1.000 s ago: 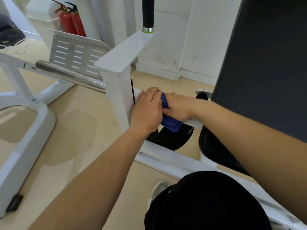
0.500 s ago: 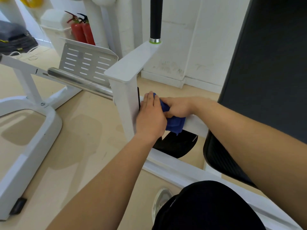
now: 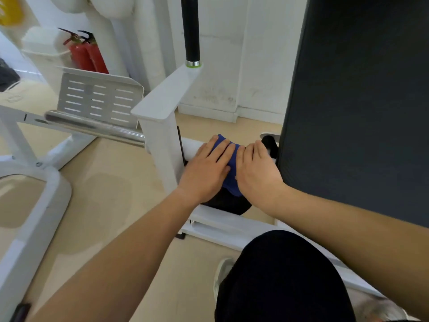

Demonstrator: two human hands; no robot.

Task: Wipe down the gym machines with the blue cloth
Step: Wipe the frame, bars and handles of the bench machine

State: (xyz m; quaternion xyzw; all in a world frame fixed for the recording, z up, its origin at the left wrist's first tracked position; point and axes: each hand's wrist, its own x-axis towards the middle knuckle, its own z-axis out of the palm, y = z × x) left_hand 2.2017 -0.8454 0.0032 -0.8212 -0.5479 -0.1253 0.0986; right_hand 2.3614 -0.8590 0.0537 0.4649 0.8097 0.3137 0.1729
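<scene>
Mid-wipe here, I'd say. The blue cloth [image 3: 232,159] is draped over the white crossbar [image 3: 191,147] low down, between the white upright [image 3: 160,145] on the left and the black back pad [image 3: 348,112] on the right. Left hand [image 3: 205,169] lies flat on it, fingers pretty much straight, pressing the cloth's left edge onto the bar. Right hand [image 3: 256,169] has its fingers bent over the bar's far side with cloth under the palm; the tips are hidden. Next move, my guess: slide the cloth along toward the upright with steady pressure, then get the underside.
</scene>
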